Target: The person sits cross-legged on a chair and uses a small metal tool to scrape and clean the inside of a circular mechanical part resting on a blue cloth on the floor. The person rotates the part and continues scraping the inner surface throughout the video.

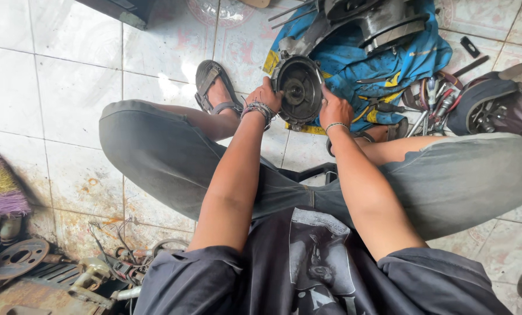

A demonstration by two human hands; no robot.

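I sit low over a tiled floor with my knees spread. A round dark metal engine cover (pixel 299 88) stands tilted on edge between my feet, its hollow face towards me. My left hand (pixel 265 96), with bracelets at the wrist, grips the cover's left rim. On the right rim rests my right hand (pixel 333 109), fingers closed around it and one fingertip reaching up along the edge. The cover leans on a blue cloth (pixel 360 64) spread on the floor.
A grey engine part (pixel 383 20) lies on the blue cloth. A dark tool bag (pixel 491 102) with screwdrivers and pliers (pixel 433 99) sits at right. Rusty parts and wires (pixel 68 268) crowd the lower left beside a purple broom (pixel 1 184). My sandalled foot (pixel 214 87) is left of the cover.
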